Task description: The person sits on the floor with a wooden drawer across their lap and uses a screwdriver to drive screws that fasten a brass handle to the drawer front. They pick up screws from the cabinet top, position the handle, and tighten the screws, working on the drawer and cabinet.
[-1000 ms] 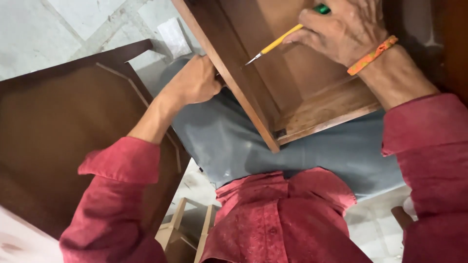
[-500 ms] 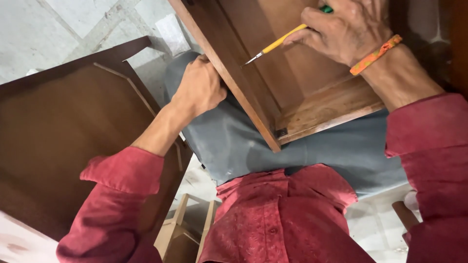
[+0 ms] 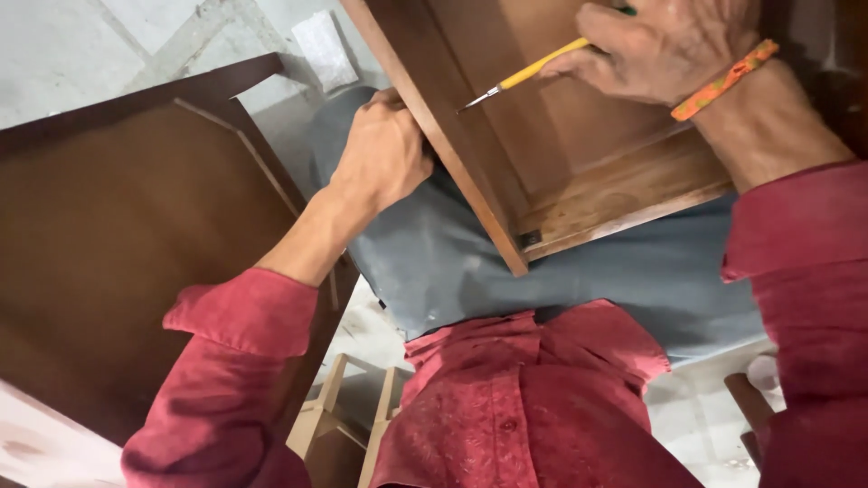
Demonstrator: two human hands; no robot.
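Nearest the camera is the red shirt [image 3: 533, 407], with grey trousers [image 3: 561, 262] just past it, so the person is sitting with a brown wooden drawer [image 3: 579, 172] resting across the lap, open side up. The left hand [image 3: 382, 154] is curled around the drawer's side wall from outside, fingers closed on the edge to steady it. Further out, the right hand [image 3: 665, 45], with an orange band [image 3: 723, 79] on the wrist, pinches a yellow-handled screwdriver [image 3: 533, 68]; its metal tip sits right at the inner face of that same side wall.

Progress-wise, I'd guess it's mid-job: the box looks assembled and stained, and the tip is on one spot. I can't make out a screw there, so no telling how much is left.

Off to the left, a dark panel [image 3: 117, 244] leans over the pale floor [image 3: 81, 45].
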